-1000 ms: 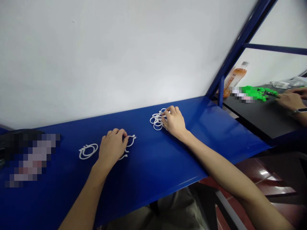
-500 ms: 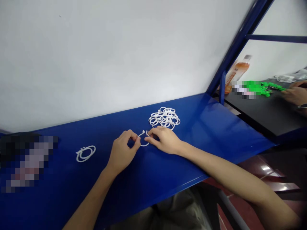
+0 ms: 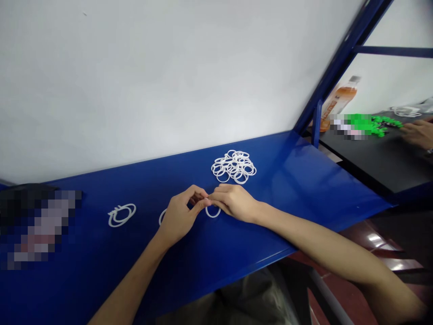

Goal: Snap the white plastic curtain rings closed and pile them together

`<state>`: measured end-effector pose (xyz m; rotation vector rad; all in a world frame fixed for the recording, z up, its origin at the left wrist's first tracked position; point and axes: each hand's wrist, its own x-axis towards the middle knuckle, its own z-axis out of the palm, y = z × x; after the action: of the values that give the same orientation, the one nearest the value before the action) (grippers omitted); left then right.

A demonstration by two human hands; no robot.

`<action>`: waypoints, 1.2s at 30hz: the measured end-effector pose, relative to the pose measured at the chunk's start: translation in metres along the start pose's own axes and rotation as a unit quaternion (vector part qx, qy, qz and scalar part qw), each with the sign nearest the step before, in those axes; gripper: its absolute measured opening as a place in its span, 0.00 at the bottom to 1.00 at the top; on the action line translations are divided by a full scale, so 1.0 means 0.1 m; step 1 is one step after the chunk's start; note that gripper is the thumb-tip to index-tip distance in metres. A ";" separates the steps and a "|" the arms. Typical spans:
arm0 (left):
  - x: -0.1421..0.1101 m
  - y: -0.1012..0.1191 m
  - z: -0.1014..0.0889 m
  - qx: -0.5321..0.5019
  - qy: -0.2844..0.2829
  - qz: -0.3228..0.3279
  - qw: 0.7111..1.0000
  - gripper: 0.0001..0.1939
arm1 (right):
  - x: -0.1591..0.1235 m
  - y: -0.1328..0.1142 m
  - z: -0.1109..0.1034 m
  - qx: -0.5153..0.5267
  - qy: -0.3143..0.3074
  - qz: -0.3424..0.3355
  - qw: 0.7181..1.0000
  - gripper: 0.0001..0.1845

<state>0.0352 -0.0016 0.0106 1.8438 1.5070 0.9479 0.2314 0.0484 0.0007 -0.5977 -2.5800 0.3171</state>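
My left hand [image 3: 181, 215] and my right hand [image 3: 234, 201] meet over the blue shelf [image 3: 287, 180], both pinching one white plastic ring [image 3: 213, 211] between their fingertips. Part of another white ring [image 3: 163, 217] peeks out from under my left hand. A pile of several white rings [image 3: 234, 166] lies just behind my hands, near the wall. Two joined white rings [image 3: 121, 214] lie on the shelf to the left.
A white wall rises behind the shelf. A slanted blue frame post [image 3: 338, 67] stands at the right. Beyond it, on a black table [image 3: 372, 158], are an orange bottle [image 3: 338, 101], green parts [image 3: 368, 124] and another person's hand [image 3: 417, 133].
My right hand left the ring pile and came to my left hand; both now pinch one ring, brought slightly nearer and lower. The pile is uncovered.
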 end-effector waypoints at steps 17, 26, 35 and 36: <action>-0.05 0.07 -0.03 -0.015 -0.006 0.038 0.999 0.06 | -0.04 -0.09 -0.01 -0.144 0.032 -0.117 0.982 0.18; 0.02 -0.01 -0.12 -0.028 0.049 -0.002 0.998 0.10 | 0.03 -0.10 -0.13 -0.043 0.091 -0.024 0.995 0.19; 0.10 -0.20 -0.17 -0.169 0.010 -0.090 0.981 0.18 | 0.04 -0.07 -0.18 -0.029 0.032 -0.070 0.997 0.12; 0.10 -0.20 -0.16 -0.158 0.006 -0.093 0.983 0.18 | 0.05 -0.06 -0.17 -0.026 0.032 -0.071 0.997 0.13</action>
<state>0.0119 0.0122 0.0057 1.4498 1.4132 1.0414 0.2338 0.0468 0.0192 -0.4336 -2.5591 0.1810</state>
